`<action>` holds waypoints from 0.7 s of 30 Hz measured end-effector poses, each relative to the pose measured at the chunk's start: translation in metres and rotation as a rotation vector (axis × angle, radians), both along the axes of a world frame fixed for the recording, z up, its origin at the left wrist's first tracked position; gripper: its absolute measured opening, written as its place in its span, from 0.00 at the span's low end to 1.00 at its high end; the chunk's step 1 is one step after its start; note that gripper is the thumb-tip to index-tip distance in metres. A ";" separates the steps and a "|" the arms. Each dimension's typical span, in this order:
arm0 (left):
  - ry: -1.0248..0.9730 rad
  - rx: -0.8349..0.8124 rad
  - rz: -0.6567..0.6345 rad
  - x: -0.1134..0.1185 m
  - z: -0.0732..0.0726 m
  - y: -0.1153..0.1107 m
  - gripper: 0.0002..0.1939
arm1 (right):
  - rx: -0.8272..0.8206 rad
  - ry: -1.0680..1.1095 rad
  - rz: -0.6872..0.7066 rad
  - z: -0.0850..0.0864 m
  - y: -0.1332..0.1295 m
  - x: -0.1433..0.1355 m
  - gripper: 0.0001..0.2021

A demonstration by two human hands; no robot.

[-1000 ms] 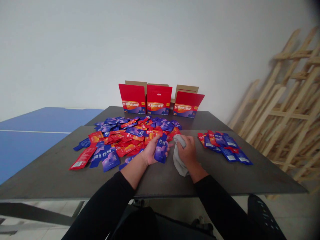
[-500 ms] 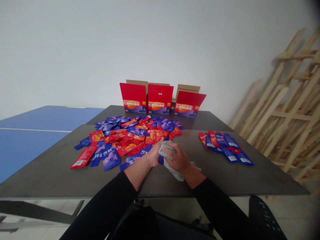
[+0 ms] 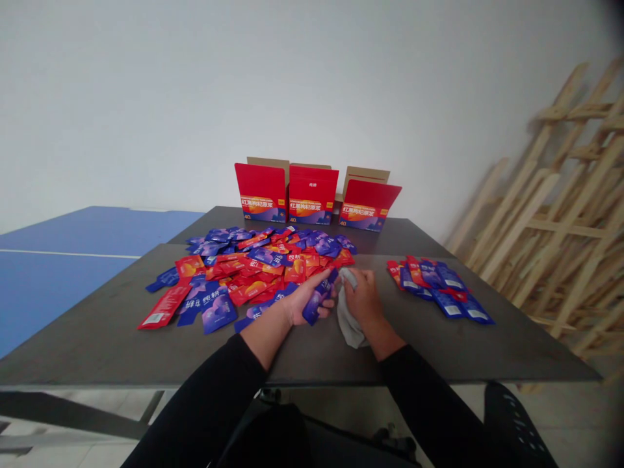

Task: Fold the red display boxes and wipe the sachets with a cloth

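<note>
Head view: at the far left is a blue table [image 3: 63, 286]. On the dark table [image 3: 146, 364] spreads a heap of red and blue packets [image 3: 251, 289], with three red boxes [image 3: 312, 207] standing behind it. The left hand [image 3: 301, 304], at the heap's near right side, grips a blue packet [image 3: 319, 299], held tilted. Just beside it, the right hand [image 3: 364, 298] is closed around a grey cloth [image 3: 347, 322]. Farther right lies a smaller pile of packets [image 3: 433, 279], then wooden frames [image 3: 568, 208].

Blue-purple pouch [image 3: 318, 301], pale grey cloth [image 3: 348, 320]
</note>
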State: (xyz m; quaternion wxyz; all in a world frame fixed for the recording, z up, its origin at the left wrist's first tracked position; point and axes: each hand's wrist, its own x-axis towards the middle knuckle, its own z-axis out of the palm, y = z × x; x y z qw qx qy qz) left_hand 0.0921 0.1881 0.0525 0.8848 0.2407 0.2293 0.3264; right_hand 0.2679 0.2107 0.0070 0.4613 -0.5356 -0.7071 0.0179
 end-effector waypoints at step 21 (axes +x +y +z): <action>-0.045 0.298 0.602 0.018 0.000 0.007 0.17 | -0.517 0.331 0.422 0.036 -0.017 -0.007 0.15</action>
